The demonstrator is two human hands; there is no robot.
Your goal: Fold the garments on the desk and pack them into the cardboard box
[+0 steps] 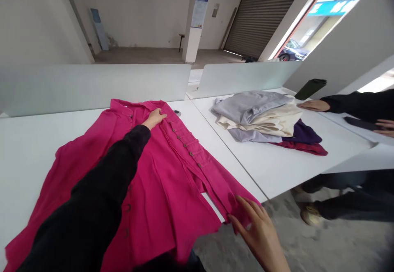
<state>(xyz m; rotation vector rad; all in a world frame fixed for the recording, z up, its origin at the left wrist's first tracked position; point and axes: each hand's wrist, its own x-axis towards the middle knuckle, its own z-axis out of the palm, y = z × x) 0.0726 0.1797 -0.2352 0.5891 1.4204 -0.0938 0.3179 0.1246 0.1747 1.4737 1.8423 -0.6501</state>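
"Seeing our right hand (257,235) open wide, fingers on the hem of the pink shirt (172,181) on the white table (33,153)?"

"Yes, and our left hand (154,118) lies flat by the collar. Farther off, a co-worker's hand (312,106) rests beside piled clothes (255,118), a low divider (92,87) behind."

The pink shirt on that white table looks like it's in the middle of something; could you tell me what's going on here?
A person's left hand rests near the collar of a magenta button-front shirt spread on a white table, and their right hand is at its lower edge. On the adjoining table lies a stack of folded clothes, with a co-worker's hand flat beside it.
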